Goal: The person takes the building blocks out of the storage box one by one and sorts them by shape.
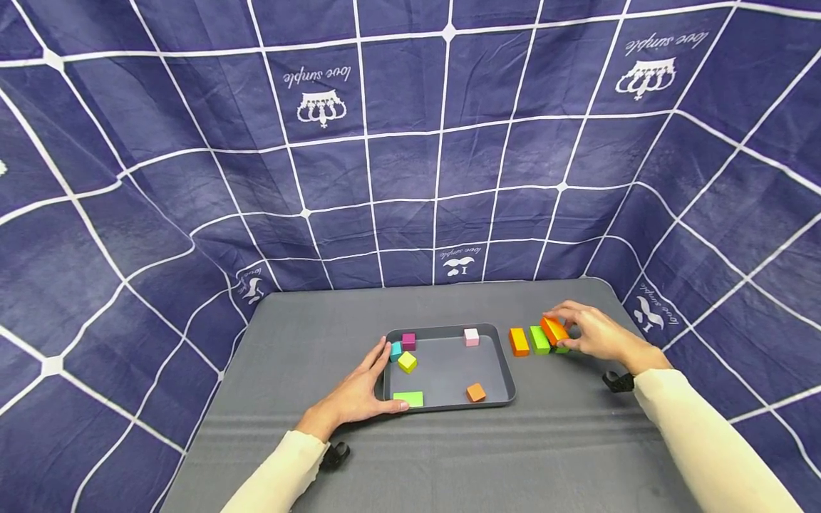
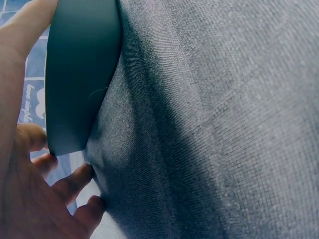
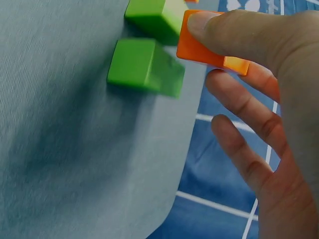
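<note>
Between thumb and fingers, my right hand pinches an orange rectangular block. The right wrist view shows this orange block raised off the table, close to a green block. In the head view that green block is mostly hidden below it. Another green block and an orange block stand to its left. My left hand spans the left end of a dark grey tray, fingers extended along its side and thumb at the front rim. The tray wall fills the upper left wrist view.
Inside the tray lie a teal cube, a purple cube, a yellow cube, a pink cube, an orange cube and a light green block. A blue patterned cloth hangs around the grey table.
</note>
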`<state>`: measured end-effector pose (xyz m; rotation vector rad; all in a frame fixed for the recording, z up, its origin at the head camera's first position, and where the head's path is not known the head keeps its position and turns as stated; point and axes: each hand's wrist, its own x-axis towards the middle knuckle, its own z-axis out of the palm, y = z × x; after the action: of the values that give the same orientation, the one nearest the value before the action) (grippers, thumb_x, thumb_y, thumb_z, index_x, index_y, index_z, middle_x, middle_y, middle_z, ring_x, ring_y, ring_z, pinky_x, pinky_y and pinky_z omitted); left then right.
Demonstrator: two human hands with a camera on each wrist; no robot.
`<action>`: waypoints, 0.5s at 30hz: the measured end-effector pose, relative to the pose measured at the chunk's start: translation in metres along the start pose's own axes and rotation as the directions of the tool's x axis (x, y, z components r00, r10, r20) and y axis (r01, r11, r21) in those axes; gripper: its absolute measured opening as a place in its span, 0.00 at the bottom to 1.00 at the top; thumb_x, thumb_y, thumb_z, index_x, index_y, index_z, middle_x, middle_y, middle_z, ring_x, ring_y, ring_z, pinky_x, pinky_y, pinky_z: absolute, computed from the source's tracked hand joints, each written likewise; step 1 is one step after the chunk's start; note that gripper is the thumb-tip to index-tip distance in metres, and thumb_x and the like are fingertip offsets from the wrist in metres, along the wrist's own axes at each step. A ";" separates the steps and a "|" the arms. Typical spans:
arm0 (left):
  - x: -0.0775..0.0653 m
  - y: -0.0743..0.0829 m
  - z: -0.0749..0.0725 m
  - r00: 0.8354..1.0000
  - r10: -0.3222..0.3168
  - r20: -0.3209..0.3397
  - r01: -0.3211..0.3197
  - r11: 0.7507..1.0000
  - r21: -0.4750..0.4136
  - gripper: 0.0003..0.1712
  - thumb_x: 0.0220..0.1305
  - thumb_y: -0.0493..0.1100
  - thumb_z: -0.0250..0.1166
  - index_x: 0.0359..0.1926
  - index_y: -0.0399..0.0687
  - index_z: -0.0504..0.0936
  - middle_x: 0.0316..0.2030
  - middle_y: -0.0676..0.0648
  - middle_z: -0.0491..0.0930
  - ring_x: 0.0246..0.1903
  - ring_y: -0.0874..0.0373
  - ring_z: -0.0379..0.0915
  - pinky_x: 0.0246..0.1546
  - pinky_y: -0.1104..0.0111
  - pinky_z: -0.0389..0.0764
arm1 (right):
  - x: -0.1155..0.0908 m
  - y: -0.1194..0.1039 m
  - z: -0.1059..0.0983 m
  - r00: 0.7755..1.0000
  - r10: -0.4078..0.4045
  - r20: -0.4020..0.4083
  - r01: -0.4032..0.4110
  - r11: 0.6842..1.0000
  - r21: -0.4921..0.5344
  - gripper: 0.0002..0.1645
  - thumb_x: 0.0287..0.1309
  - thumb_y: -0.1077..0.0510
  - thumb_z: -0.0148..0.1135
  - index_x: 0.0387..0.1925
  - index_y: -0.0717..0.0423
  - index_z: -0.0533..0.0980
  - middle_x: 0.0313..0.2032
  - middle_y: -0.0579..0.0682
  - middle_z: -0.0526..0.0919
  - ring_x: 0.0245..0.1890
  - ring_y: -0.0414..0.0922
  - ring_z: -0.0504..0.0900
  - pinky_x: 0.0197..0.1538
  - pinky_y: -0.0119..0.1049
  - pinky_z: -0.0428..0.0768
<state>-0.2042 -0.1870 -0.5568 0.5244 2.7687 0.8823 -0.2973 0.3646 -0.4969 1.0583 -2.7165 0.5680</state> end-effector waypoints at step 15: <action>-0.001 0.000 0.001 1.000 0.002 0.001 -0.002 1.000 0.010 0.80 0.62 0.79 0.83 0.98 0.54 0.48 0.98 0.51 0.40 0.90 0.35 0.62 0.82 0.30 0.74 | -0.024 0.034 -0.002 0.996 0.057 -0.062 -0.056 0.998 0.015 0.38 0.48 0.68 0.95 0.62 0.67 0.88 0.54 0.60 0.92 0.38 0.40 0.89 0.42 0.39 0.92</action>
<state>-0.2031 -0.1870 -0.5575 0.5296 2.7730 0.8692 -0.3033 0.4033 -0.5114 0.9525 -2.7000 0.6179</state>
